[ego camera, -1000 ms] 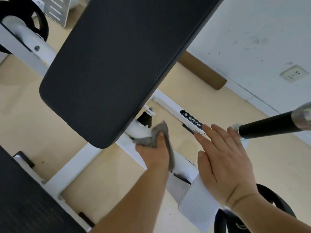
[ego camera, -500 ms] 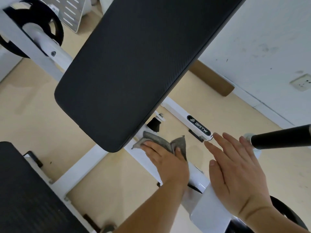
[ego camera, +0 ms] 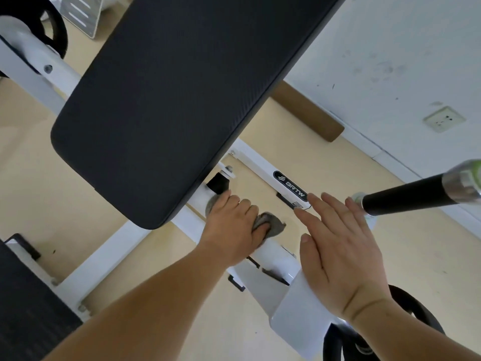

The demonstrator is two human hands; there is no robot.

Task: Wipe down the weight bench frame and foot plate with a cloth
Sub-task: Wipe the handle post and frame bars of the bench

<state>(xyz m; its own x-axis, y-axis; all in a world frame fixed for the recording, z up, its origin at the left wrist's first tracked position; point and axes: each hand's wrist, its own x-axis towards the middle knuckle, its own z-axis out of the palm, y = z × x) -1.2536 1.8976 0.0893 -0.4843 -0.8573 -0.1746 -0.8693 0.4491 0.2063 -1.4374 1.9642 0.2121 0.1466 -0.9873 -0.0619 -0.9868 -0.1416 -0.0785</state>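
Observation:
The white bench frame runs under the black pad, with a BRTW label on one bar. My left hand presses a grey cloth onto the white frame tube just below the pad's edge, its fingers curled over the cloth. Most of the cloth is hidden under the hand. My right hand lies flat with straight fingers on the white frame part to the right, holding nothing. No foot plate can be told apart in this view.
A black-gripped bar sticks in from the right, close to my right fingertips. Black weight plates sit at the lower right and upper left. A second black pad fills the lower left. The white wall carries a socket.
My left hand turned over the cloth and slid along the tube, now curled palm-down over it. The right hand stayed flat on the frame. The view shifted slightly.

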